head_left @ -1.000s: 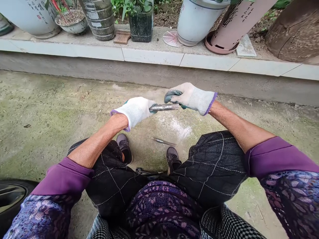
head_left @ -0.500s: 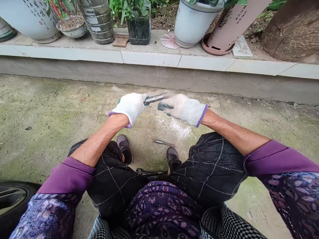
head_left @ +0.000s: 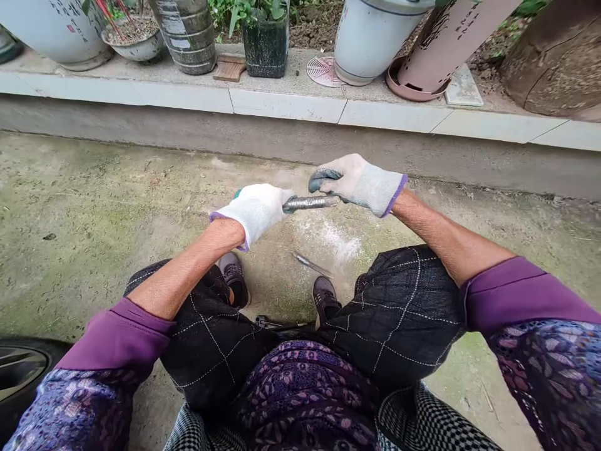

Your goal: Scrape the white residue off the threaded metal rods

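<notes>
My left hand (head_left: pixel 263 210), in a white knit glove with green-grey palm, is closed around a metal rod (head_left: pixel 310 203). The rod has a shiny, ridged shaft and points right, nearly level, above the ground. My right hand (head_left: pixel 354 178), gloved alike, is just above and beside the rod's far end with its fingers curled inward. What those fingers hold, if anything, is hidden, and I cannot tell whether they touch the rod. Below, a second thin metal rod (head_left: pixel 312 264) lies slanted near my right shoe (head_left: pixel 325 294).
White powder (head_left: pixel 340 241) is scattered on the concrete ground (head_left: pixel 94 207). A low tiled ledge (head_left: pixel 286 106) runs across ahead, bearing several flowerpots, among them a white pot (head_left: pixel 375 41) and a pink pot (head_left: pixel 446 47). A wheel (head_left: pixel 28 369) stands at lower left.
My left hand has shifted slightly right and down with the rod, which is now more level. My right hand has moved up and right. The second rod on the ground has turned.
</notes>
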